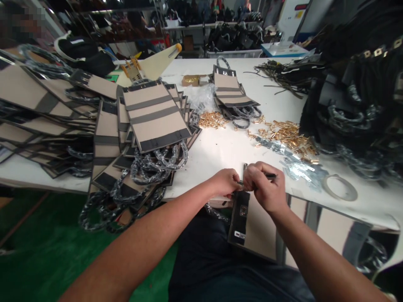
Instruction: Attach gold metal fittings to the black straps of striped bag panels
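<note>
A beige and black bag panel [261, 228] lies partly on the table's front edge and partly over my lap. Silver metal plates [240, 235] sit on its black end strip. My left hand [227, 183] is closed in a pinch at the top corner of that strip; what its fingers hold is hidden. Close beside it, my right hand [267, 184] is wrapped round a tool with a dark handle [270, 175]; a short metal end shows past the fingers. The tool's exact kind cannot be made out. A plastic-wrapped handle loop [217, 212] hangs by the panel's left edge.
Stacked bag panels [157, 113] with wrapped handles fill the left side. Gold metal fittings [288, 136], thin silver plates [304, 170] and a tape roll [340, 187] lie on the white table [217, 155]. Black bags [349, 105] are heaped at right. Another panel pile [234, 90] stands behind.
</note>
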A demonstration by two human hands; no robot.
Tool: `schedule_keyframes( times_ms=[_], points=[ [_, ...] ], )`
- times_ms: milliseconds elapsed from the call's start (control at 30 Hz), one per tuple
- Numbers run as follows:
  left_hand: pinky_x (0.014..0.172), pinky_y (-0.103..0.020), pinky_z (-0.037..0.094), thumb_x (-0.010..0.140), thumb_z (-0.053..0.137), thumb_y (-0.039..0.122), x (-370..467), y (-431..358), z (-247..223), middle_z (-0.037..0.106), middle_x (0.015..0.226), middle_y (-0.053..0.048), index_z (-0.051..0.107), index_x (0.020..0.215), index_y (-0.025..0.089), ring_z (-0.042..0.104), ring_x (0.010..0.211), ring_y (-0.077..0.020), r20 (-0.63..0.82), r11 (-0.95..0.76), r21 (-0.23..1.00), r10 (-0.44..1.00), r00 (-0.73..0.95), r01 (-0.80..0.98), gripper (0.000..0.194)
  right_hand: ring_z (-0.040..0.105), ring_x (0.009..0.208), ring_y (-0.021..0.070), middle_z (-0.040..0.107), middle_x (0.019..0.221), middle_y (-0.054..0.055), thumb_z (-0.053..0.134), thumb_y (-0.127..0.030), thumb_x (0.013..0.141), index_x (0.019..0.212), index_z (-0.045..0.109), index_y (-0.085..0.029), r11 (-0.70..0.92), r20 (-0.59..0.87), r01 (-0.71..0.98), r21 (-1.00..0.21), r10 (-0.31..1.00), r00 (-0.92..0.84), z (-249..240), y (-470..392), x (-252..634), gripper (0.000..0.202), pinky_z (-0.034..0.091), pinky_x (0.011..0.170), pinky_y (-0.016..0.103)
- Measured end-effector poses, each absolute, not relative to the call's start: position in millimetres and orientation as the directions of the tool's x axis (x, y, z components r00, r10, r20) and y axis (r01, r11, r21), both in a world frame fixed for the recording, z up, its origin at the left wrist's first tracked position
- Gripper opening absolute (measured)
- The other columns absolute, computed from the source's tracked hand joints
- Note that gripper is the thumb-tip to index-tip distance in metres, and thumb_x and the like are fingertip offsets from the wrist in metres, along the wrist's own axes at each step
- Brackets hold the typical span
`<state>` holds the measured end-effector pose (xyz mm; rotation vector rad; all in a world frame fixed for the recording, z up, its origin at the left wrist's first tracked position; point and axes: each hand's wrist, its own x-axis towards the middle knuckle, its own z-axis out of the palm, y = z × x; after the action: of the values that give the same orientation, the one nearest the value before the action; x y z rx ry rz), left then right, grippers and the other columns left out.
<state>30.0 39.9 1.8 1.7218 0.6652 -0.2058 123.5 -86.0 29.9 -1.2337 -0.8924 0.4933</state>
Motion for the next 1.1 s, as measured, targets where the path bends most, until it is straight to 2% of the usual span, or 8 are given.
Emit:
schedule_keyframes(
  times_ms=[100, 233, 333, 500, 667, 867, 1000, 1100],
  points=[
    [0.047, -0.025, 0.042, 0.083, 0.065, 0.018, 31, 41, 3, 0.051, 0.050, 0.003, 0.057, 0.063, 0.019, 0.050, 0.046, -0.0128, -0.453, -0.140, 0.855, 0.267, 0.850, 0.500, 0.022, 0.049, 0.054, 0.0165, 0.056, 0.058, -0.001, 0.068, -0.048, 0.102, 0.062, 0.055, -0.022, 0.202, 0.296, 0.236, -0.951, 0.816, 0.497, 37, -81, 121, 0.049, 0.040, 0.055, 0.031],
    [0.052, -0.021, 0.039, 0.083, 0.063, 0.014, 32, 42, 3, 0.062, 0.063, 0.001, 0.066, 0.073, 0.015, 0.056, 0.056, -0.0116, -0.388, -0.175, 0.883, 0.248, 0.887, 0.435, 0.010, 0.049, 0.055, 0.0156, 0.054, 0.057, -0.002, 0.067, -0.043, 0.099, 0.061, 0.056, -0.021, 0.124, 0.285, 0.383, -0.915, 0.871, 0.400, 43, -76, 121, 0.045, 0.036, 0.054, 0.030],
    [0.052, -0.021, 0.041, 0.082, 0.065, 0.013, 30, 43, 2, 0.060, 0.061, 0.002, 0.065, 0.073, 0.014, 0.056, 0.055, -0.0116, -0.384, -0.164, 0.886, 0.264, 0.885, 0.433, 0.009, 0.049, 0.056, 0.0153, 0.055, 0.058, -0.002, 0.066, -0.039, 0.098, 0.061, 0.056, -0.021, 0.125, 0.299, 0.422, -0.898, 0.876, 0.378, 38, -78, 122, 0.042, 0.037, 0.056, 0.030],
    [0.047, -0.026, 0.047, 0.082, 0.070, 0.016, 25, 40, -1, 0.052, 0.055, 0.007, 0.060, 0.089, 0.019, 0.057, 0.045, -0.0158, -0.452, -0.074, 0.856, 0.372, 0.811, 0.511, 0.012, 0.047, 0.052, 0.0158, 0.052, 0.056, -0.002, 0.068, -0.040, 0.100, 0.060, 0.053, -0.023, 0.200, 0.314, 0.277, -0.940, 0.827, 0.467, 33, -86, 125, 0.046, 0.038, 0.053, 0.031],
    [0.046, -0.027, 0.051, 0.081, 0.076, 0.019, 25, 39, -5, 0.055, 0.065, 0.007, 0.054, 0.096, 0.021, 0.058, 0.043, -0.0147, -0.479, -0.014, 0.847, 0.412, 0.775, 0.531, 0.026, 0.041, 0.045, 0.0139, 0.042, 0.054, -0.005, 0.075, -0.031, 0.096, 0.063, 0.050, -0.024, 0.453, 0.357, -0.012, -0.892, 0.719, 0.597, 44, -88, 125, 0.042, 0.036, 0.045, 0.030],
    [0.043, -0.023, 0.046, 0.082, 0.070, 0.014, 28, 40, -3, 0.051, 0.061, 0.009, 0.052, 0.095, 0.021, 0.053, 0.040, -0.0117, -0.495, -0.008, 0.840, 0.397, 0.773, 0.542, 0.024, 0.045, 0.049, 0.0146, 0.047, 0.056, -0.004, 0.073, -0.033, 0.100, 0.063, 0.051, -0.023, 0.404, 0.349, 0.037, -0.914, 0.736, 0.581, 32, -88, 119, 0.043, 0.039, 0.047, 0.030],
    [0.041, -0.022, 0.043, 0.080, 0.074, 0.016, 28, 41, -1, 0.052, 0.062, 0.008, 0.053, 0.091, 0.021, 0.054, 0.041, -0.0118, -0.486, -0.027, 0.845, 0.380, 0.787, 0.534, 0.024, 0.043, 0.047, 0.0134, 0.046, 0.057, -0.004, 0.073, -0.025, 0.098, 0.065, 0.052, -0.022, 0.524, 0.450, 0.029, -0.851, 0.701, 0.553, 37, -90, 119, 0.040, 0.038, 0.047, 0.030],
    [0.040, -0.021, 0.041, 0.082, 0.072, 0.016, 28, 42, -1, 0.052, 0.062, 0.009, 0.053, 0.091, 0.021, 0.053, 0.040, -0.0106, -0.480, -0.032, 0.848, 0.379, 0.792, 0.529, 0.022, 0.047, 0.049, 0.0142, 0.050, 0.057, -0.003, 0.072, -0.028, 0.100, 0.064, 0.052, -0.022, 0.484, 0.463, 0.113, -0.868, 0.704, 0.538, 38, -89, 118, 0.041, 0.040, 0.050, 0.030]
  ],
)
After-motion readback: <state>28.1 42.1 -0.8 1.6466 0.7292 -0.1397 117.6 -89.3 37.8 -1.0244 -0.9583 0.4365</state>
